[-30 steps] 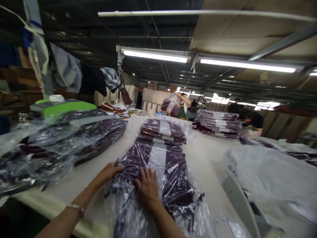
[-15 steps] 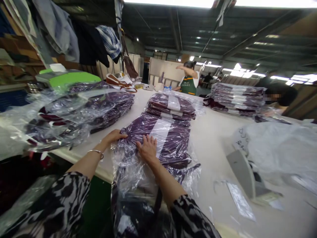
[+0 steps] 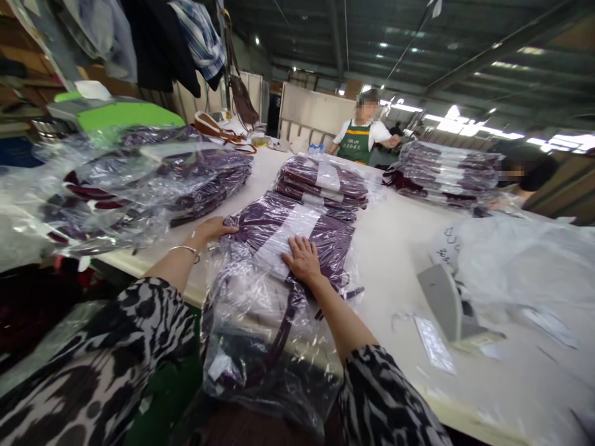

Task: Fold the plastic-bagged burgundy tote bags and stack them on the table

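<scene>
A dark purple folded item in a clear plastic bag (image 3: 332, 238) lies on the table in front of me, a white paper strip across it. My left hand (image 3: 216, 228) pinches the bag's left edge. Flat on top, fingers spread, my right hand (image 3: 303, 259) presses near the strip's lower end. The loose mouth end of the plastic hangs over the table's near edge, and a dark purple strap shows inside it. Just behind, touching the far end, sits a short stack of similar bagged items (image 3: 320, 176).
More bagged purple items lie in a heap (image 3: 209, 179) at left and a stack (image 3: 446, 173) at far right. White plastic (image 3: 520, 260) and a grey angled piece (image 3: 441, 297) rest at right. A co-worker in a green apron (image 3: 356, 142) stands beyond the table (image 3: 385, 279).
My right hand has slid to the right over the bagged item, while my left hand keeps its pinch on the edge. The co-worker's raised arm has come down.
</scene>
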Available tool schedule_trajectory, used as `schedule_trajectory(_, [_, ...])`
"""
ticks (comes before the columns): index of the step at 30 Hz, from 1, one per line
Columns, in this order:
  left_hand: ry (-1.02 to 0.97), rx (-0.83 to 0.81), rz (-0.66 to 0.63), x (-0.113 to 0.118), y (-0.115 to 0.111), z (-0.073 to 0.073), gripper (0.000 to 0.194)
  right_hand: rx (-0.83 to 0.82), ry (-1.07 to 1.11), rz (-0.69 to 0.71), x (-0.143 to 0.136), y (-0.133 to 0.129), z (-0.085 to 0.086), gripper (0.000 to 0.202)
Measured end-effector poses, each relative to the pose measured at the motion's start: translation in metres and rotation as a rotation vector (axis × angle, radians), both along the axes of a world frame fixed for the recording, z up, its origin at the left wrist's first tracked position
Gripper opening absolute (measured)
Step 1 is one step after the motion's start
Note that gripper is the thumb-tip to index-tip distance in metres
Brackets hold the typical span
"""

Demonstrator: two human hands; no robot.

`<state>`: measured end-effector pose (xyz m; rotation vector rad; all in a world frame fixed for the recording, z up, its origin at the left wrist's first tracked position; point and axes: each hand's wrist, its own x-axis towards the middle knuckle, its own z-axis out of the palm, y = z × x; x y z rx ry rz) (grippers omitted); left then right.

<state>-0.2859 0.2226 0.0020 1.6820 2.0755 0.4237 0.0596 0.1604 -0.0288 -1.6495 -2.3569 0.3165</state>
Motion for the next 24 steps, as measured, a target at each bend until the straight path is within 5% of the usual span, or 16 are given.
schedule_trajectory(4, [0.279, 0.271, 0.042, 0.019, -0.025, 0.009, 0.083, -0.079, 0.165, 0.013, 0.019, 0.011, 0.026, 0.065])
schedule_trajectory(8, [0.357, 0.49, -0.258, 0.068, -0.062, 0.005, 0.078, 0.033, 0.174, 0.077, 0.065, 0.0, 0.045, 0.067])
schedule_trajectory(12, [0.378, 0.452, -0.575, 0.121, -0.111, -0.031, 0.071, 0.063, -0.038, 0.066, 0.094, -0.034, 0.02, 0.065])
schedule_trajectory(16, [0.402, 0.474, -0.613, 0.142, -0.133, -0.058, 0.068, 0.043, -0.102, -0.008, 0.097, -0.045, -0.009, 0.063])
schedule_trajectory(24, [0.356, 0.432, -0.605, 0.138, -0.133, -0.053, 0.078, 0.176, -0.097, 0.017, 0.099, -0.047, -0.022, 0.056])
